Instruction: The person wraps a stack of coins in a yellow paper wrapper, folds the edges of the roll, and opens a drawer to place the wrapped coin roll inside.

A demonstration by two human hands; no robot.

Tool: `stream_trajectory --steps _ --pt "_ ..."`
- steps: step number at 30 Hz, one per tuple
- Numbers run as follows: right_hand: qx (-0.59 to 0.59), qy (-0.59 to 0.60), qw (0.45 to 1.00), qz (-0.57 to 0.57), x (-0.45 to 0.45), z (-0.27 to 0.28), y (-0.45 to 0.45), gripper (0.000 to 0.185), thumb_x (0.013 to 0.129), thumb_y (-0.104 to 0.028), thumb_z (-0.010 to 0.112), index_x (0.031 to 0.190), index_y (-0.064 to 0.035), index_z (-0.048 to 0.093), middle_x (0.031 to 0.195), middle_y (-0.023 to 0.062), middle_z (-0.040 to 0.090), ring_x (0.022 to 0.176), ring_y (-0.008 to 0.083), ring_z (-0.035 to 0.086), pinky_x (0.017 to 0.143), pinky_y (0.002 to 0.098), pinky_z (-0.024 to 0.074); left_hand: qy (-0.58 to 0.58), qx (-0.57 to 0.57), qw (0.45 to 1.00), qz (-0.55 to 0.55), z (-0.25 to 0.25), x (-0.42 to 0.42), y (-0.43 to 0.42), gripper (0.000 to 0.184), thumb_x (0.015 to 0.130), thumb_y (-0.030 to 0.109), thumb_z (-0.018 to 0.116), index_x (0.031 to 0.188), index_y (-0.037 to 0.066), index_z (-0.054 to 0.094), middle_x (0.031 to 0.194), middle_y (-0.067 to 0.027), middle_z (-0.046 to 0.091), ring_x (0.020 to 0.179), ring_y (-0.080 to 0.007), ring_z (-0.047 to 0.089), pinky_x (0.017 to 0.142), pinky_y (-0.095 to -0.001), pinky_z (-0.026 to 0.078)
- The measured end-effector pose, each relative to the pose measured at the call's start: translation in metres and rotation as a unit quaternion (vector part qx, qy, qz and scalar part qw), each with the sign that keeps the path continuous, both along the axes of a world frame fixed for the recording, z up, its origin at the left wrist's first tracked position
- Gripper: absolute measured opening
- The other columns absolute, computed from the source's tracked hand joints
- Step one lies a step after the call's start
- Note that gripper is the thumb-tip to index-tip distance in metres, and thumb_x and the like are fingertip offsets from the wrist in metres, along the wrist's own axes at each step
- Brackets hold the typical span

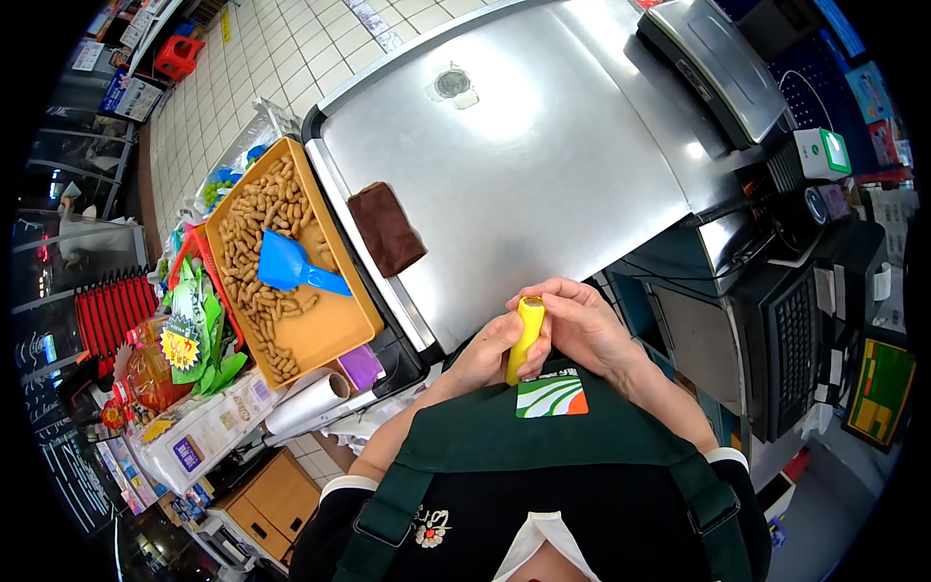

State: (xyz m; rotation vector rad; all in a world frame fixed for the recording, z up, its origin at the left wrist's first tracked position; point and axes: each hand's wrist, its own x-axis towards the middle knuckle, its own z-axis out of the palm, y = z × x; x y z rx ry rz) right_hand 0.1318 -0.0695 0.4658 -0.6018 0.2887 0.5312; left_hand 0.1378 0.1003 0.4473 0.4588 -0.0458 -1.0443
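Note:
Just above the green apron, a yellow tube-like item (525, 339) is held upright between both hands, its round end facing up. My left hand (492, 347) has its fingers wrapped round the item's left side. From the right, my right hand (582, 325) closes on its upper end, with the fingertips at the rim. What the item is cannot be made out. A folded brown cloth (386, 229) lies on the metal counter (543, 145), to the left of and beyond my hands.
Left of the counter is an orange tray (344, 335) of peanuts with a blue scoop (291, 264) in it. A metal-lidded device (718, 68) stands at the far right, and a black keyboard (784, 354) is at the right. Packaged goods (199, 335) sit at the left.

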Motion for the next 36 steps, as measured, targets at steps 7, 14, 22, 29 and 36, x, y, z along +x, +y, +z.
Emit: stream_trajectory --steps 7,14,22,29,36 --pt "0.01 0.025 0.999 0.016 0.001 -0.005 0.0 0.013 0.09 -0.013 0.057 0.097 -0.0028 0.062 0.102 0.0145 0.064 0.1 0.0214 0.059 0.094 0.0364 0.0454 -0.003 0.005 1.0 -0.006 0.002 -0.001 0.002 0.044 0.096 0.047 0.043 0.101 0.003 0.047 0.078 -0.0015 0.049 0.058 -0.0078 0.044 0.056 -0.0214 0.039" --pt "-0.047 0.014 0.999 0.007 0.002 0.005 0.003 0.006 0.087 -0.007 0.058 0.092 -0.0037 0.061 0.098 0.014 0.064 0.093 0.0187 0.06 0.089 0.0336 0.048 -0.001 0.02 1.0 -0.013 0.003 0.0 0.0 0.046 0.094 0.049 0.046 0.101 0.004 0.046 0.078 -0.0016 0.048 0.057 -0.0072 0.044 0.053 -0.0197 0.038" --pt "-0.047 0.041 0.998 -0.008 0.0 0.004 0.008 0.006 0.088 -0.008 0.058 0.091 -0.0038 0.06 0.095 0.0132 0.064 0.091 0.018 0.06 0.087 0.0332 0.0488 0.003 0.025 0.999 -0.021 -0.001 -0.002 0.004 0.046 0.093 0.049 0.048 0.101 0.004 0.046 0.078 -0.0016 0.048 0.058 -0.0072 0.044 0.053 -0.0199 0.037" --pt "-0.01 0.018 1.0 -0.002 0.003 0.004 0.005 0.027 0.095 -0.028 0.05 0.091 -0.0026 0.06 0.097 0.0133 0.064 0.095 0.0196 0.058 0.091 0.0355 0.0455 -0.02 0.003 1.0 -0.009 -0.001 0.0 0.002 0.046 0.096 0.047 0.042 0.104 0.003 0.046 0.077 -0.0018 0.049 0.059 -0.0085 0.044 0.059 -0.0222 0.039" --pt "-0.205 -0.114 0.972 0.019 0.003 0.002 -0.004 0.027 0.096 -0.013 0.047 0.113 0.0006 0.063 0.107 0.0111 0.065 0.102 0.0187 0.059 0.096 0.0335 0.0426 0.01 -0.016 1.0 -0.004 0.0 0.001 0.003 0.043 0.097 0.045 0.043 0.104 0.003 0.046 0.077 -0.0017 0.049 0.059 -0.0084 0.043 0.058 -0.022 0.039"
